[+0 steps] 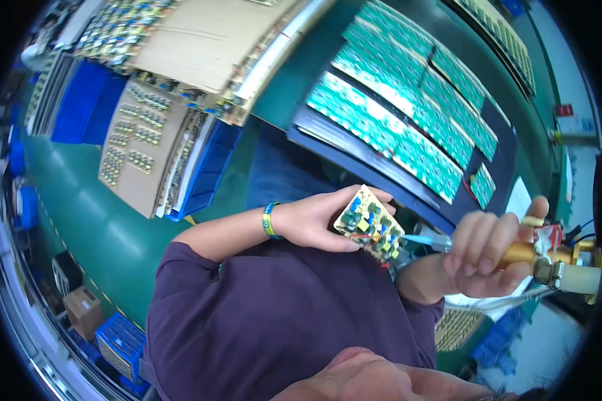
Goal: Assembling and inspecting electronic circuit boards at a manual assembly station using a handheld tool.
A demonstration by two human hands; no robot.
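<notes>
Held in front of my chest, my left hand (314,219) is closed on the edge of a small circuit board (373,228). Its populated side shows, with blue, yellow and green parts and a few red wires. My right hand (485,254) wraps round a brass-coloured dispensing gun (517,252) with a clear, pale-blue nozzle (421,239). The nozzle's tip points left and lies at the board's right edge; whether it touches, I cannot tell. A hose clamp (548,273) sits on the gun's fittings.
Green circuit panels (381,130) lie in rows on a dark tray (341,148) beyond my hands, with one small separate board (482,186) at its right. Left stand cardboard sheets (137,190) bearing boards and a blue bin (87,100). Boxes (83,313) rest on the green floor.
</notes>
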